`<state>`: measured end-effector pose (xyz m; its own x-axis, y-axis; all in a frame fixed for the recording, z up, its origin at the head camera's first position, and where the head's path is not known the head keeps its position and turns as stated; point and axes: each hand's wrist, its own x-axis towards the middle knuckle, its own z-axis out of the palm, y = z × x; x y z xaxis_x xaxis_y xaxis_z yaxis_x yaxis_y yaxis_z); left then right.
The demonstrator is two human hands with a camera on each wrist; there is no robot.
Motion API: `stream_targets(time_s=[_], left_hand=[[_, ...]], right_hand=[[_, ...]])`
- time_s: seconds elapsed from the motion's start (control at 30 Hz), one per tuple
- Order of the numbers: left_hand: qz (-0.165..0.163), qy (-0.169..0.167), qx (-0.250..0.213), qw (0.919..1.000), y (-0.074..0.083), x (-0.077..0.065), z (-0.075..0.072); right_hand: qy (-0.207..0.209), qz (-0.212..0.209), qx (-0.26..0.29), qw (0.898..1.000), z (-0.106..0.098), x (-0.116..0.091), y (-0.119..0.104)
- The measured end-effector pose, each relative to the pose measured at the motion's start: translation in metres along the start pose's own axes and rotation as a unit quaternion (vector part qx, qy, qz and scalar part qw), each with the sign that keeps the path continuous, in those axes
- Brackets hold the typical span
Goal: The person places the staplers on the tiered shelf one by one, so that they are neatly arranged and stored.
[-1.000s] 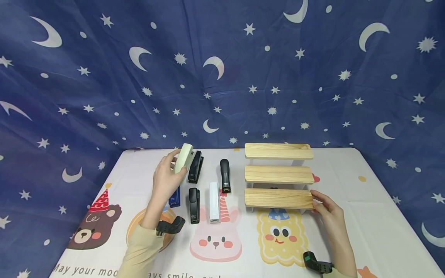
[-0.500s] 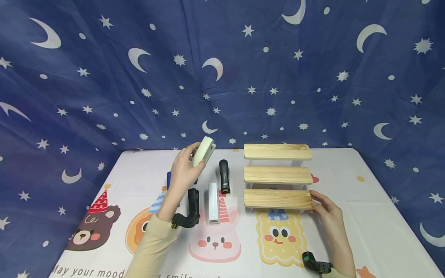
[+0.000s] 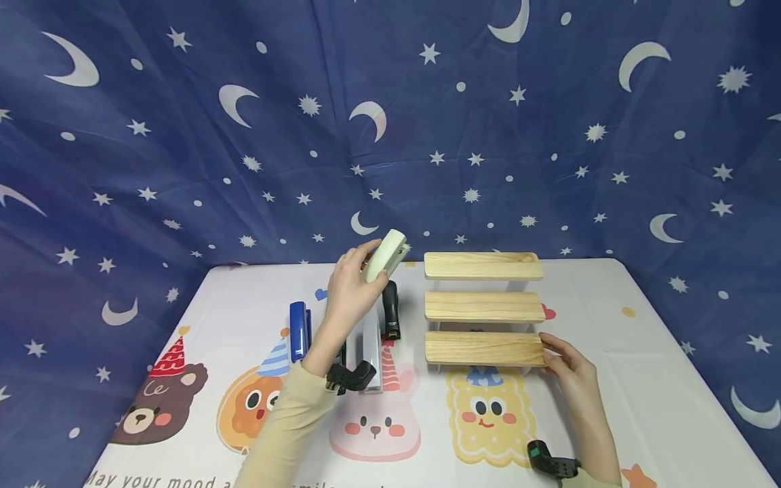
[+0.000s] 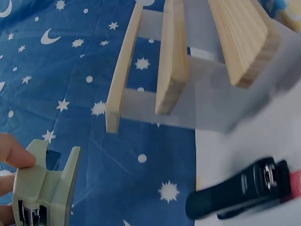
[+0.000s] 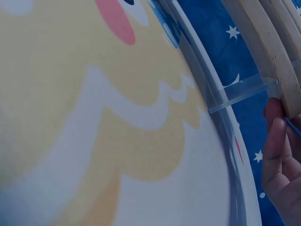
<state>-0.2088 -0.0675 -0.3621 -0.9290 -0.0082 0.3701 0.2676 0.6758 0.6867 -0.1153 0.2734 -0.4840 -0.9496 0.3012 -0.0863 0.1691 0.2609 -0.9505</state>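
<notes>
One pale green stapler (image 3: 386,257), clamped in raised left hand (image 3: 352,290); right hand (image 3: 573,373) pinches end of wooden rack (image 3: 485,307). Versus earlier frame: stapler farther right, nearer rack; blue stapler (image 3: 297,330) uncovered.

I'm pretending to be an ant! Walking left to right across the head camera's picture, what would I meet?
Brown bear picture → orange face picture → blue stapler → left hand → pale green stapler → wooden shelf → right hand.

Tablecloth (image 3: 662,396) prints: left of your pink rabbit (image 3: 375,440), orange face (image 3: 244,413), then brown bear (image 3: 163,407); right of it you have yellow biscuit (image 3: 490,437). Behind it: starry blue curtain (image 3: 390,81).
</notes>
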Motion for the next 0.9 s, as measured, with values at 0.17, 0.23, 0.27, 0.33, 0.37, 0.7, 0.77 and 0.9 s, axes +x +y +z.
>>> stream_targets(time_s=[0.17,0.23,0.27,0.33,0.37,0.7,0.77,0.9], left_hand=[[0.019,0.000,-0.011,0.9998,0.011,0.003,0.008],[0.028,0.003,-0.016,0.9995,0.015,0.005,0.011],[0.033,0.006,-0.017,0.9993,0.016,0.006,0.012],[0.042,0.009,-0.019,0.9989,0.019,0.007,0.015],[0.047,0.010,-0.023,0.9986,0.021,0.007,0.017],[0.076,-0.003,-0.044,0.9961,0.035,0.012,0.033],[0.078,-0.007,-0.045,0.9959,0.039,0.013,0.036],[0.082,-0.021,-0.045,0.9954,0.047,0.016,0.041]], right_hand=[[0.003,0.002,0.003,1.000,0.000,0.000,-0.001],[0.004,0.001,0.004,1.000,0.000,0.001,-0.001],[0.005,0.001,0.004,1.000,0.000,0.001,-0.001],[0.004,-0.001,0.005,1.000,0.000,0.001,-0.001],[0.004,-0.002,0.004,1.000,0.000,0.001,-0.001],[0.003,-0.005,-0.001,1.000,-0.001,0.000,-0.001],[0.002,-0.004,-0.005,1.000,-0.001,0.000,0.000],[0.001,-0.004,-0.007,1.000,-0.001,-0.001,0.000]])
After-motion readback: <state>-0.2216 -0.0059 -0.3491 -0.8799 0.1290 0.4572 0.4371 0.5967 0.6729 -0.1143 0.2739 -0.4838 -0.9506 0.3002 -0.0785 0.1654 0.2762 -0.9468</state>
